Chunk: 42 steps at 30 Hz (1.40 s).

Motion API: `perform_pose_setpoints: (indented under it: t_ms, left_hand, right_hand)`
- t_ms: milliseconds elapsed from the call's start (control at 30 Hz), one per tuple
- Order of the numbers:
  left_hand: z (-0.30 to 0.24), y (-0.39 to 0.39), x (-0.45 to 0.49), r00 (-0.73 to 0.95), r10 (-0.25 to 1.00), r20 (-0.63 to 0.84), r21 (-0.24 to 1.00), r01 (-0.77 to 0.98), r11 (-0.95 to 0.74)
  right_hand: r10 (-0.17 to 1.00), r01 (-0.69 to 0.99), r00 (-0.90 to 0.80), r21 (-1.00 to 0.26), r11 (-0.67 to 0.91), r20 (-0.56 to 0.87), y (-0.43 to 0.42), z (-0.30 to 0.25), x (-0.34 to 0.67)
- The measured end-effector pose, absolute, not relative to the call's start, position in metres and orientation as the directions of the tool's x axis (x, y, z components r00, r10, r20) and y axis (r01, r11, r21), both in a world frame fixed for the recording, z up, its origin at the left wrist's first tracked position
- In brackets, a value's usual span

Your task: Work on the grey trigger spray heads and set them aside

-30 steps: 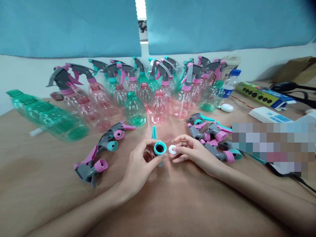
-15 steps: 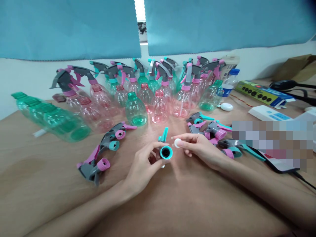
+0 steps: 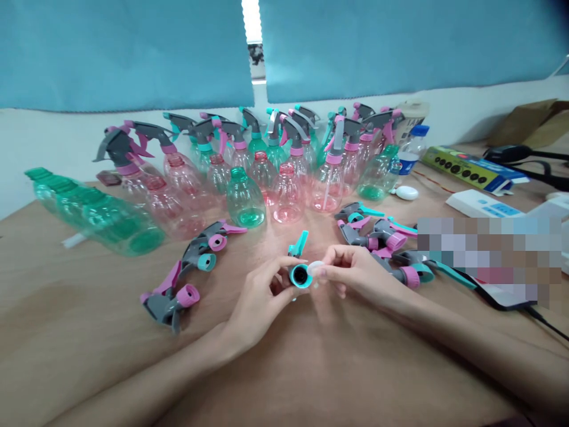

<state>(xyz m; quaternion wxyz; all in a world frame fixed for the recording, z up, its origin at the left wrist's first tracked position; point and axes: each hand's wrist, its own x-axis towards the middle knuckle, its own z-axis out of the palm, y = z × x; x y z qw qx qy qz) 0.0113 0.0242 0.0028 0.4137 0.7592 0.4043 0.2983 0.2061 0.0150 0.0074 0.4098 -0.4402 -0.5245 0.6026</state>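
Observation:
My left hand (image 3: 253,302) is closed around a spray trigger head (image 3: 301,276), whose turquoise collar faces me and shows a dark opening. Its turquoise lever sticks up beyond my fingers. Between the thumb and fingers of my right hand (image 3: 355,273) is a small white disc (image 3: 316,269), held right beside the collar's right rim. Whether disc and collar touch, I cannot tell. Loose trigger heads in grey, pink and turquoise lie on both sides: a pink-collared head (image 3: 171,302) to the left, and a grey head with a turquoise lever (image 3: 427,265) near my right forearm.
Behind my hands stand several clear pink bottles (image 3: 288,196) and green bottles (image 3: 245,198), many with trigger heads on. Green bottles (image 3: 98,210) lie at the left. A power strip (image 3: 484,207), a long box (image 3: 471,169) and a blue-capped bottle (image 3: 415,148) are at the right.
My right hand has brought the white disc closer to the turquoise collar and tilted it. The trigger head in my left hand has turned slightly, its lever leaning further right.

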Motion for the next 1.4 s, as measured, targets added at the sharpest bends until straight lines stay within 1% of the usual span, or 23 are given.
perform_pose_setpoints:
  t_ms: [133, 267, 333, 467, 533, 600, 633, 667, 700, 733, 767, 800, 833, 867, 900, 967, 1200, 1400]
  left_hand:
    - [0.003, 0.023, 0.011, 0.527, 0.836, 0.152, 0.835, 0.385, -0.394]
    - [0.004, 0.023, 0.012, 0.541, 0.825, 0.167, 0.819, 0.389, -0.421]
    - [0.005, 0.023, 0.012, 0.538, 0.826, 0.168, 0.816, 0.393, -0.423]
    - [0.005, 0.023, 0.012, 0.557, 0.809, 0.188, 0.797, 0.394, -0.457]
    - [0.004, 0.023, 0.012, 0.563, 0.805, 0.186, 0.793, 0.398, -0.461]
    - [0.004, 0.022, 0.011, 0.561, 0.811, 0.169, 0.800, 0.402, -0.445]
    - [0.004, 0.022, 0.011, 0.558, 0.814, 0.161, 0.804, 0.404, -0.436]
    - [0.004, 0.022, 0.011, 0.556, 0.816, 0.155, 0.808, 0.404, -0.429]
    - [0.003, 0.023, 0.011, 0.557, 0.817, 0.152, 0.810, 0.404, -0.426]
    - [0.003, 0.023, 0.011, 0.559, 0.815, 0.152, 0.809, 0.403, -0.427]
    - [0.003, 0.023, 0.011, 0.559, 0.814, 0.156, 0.807, 0.403, -0.431]
    - [0.002, 0.023, 0.011, 0.558, 0.814, 0.163, 0.804, 0.403, -0.437]
    - [0.002, 0.023, 0.011, 0.556, 0.813, 0.174, 0.802, 0.399, -0.444]
    - [0.002, 0.024, 0.010, 0.553, 0.812, 0.189, 0.801, 0.391, -0.453]
    - [0.001, 0.024, 0.010, 0.550, 0.809, 0.207, 0.800, 0.381, -0.464]
    - [0.000, 0.024, 0.010, 0.551, 0.800, 0.237, 0.798, 0.359, -0.484]
    - [0.001, 0.025, 0.010, 0.576, 0.776, 0.257, 0.777, 0.355, -0.521]
    - [0.000, 0.024, 0.010, 0.586, 0.753, 0.299, 0.730, 0.368, -0.576]
  right_hand:
    - [0.955, 0.003, -0.265, -0.990, -0.139, -0.135, 0.014, 0.004, 0.203]
    - [0.930, 0.019, -0.325, -0.985, -0.173, -0.170, 0.016, -0.002, 0.203]
    - [0.917, -0.007, -0.355, -0.981, -0.196, -0.181, 0.017, -0.004, 0.203]
    - [0.926, -0.078, -0.347, -0.980, -0.186, -0.148, 0.017, -0.006, 0.199]
    - [0.937, -0.067, -0.325, -0.984, -0.162, -0.132, 0.017, -0.006, 0.198]
    - [0.964, -0.037, -0.254, -0.995, -0.094, -0.082, 0.016, -0.004, 0.199]
    - [0.981, -0.007, -0.195, -1.000, -0.020, -0.019, 0.015, -0.003, 0.201]
    - [0.988, 0.040, -0.134, -0.996, 0.082, 0.076, 0.014, -0.001, 0.202]
    - [0.976, 0.109, -0.086, -0.971, 0.211, 0.202, 0.013, 0.001, 0.204]
    - [0.937, 0.200, -0.071, -0.916, 0.348, 0.341, 0.012, 0.004, 0.206]
    - [0.880, 0.297, -0.105, -0.830, 0.472, 0.463, 0.010, 0.006, 0.208]
    - [0.815, 0.385, -0.174, -0.724, 0.572, 0.552, 0.009, 0.009, 0.210]
    - [0.756, 0.451, -0.258, -0.618, 0.644, 0.601, 0.008, 0.011, 0.211]
    - [0.713, 0.495, -0.334, -0.529, 0.690, 0.617, 0.007, 0.012, 0.211]
    - [0.687, 0.524, -0.389, -0.466, 0.713, 0.614, 0.007, 0.013, 0.211]
    - [0.674, 0.549, -0.439, -0.416, 0.725, 0.595, 0.007, 0.013, 0.211]
    - [0.728, 0.560, -0.432, -0.474, 0.680, 0.532, 0.007, 0.008, 0.210]
    - [0.724, 0.583, -0.419, -0.450, 0.677, 0.548, 0.007, 0.007, 0.207]
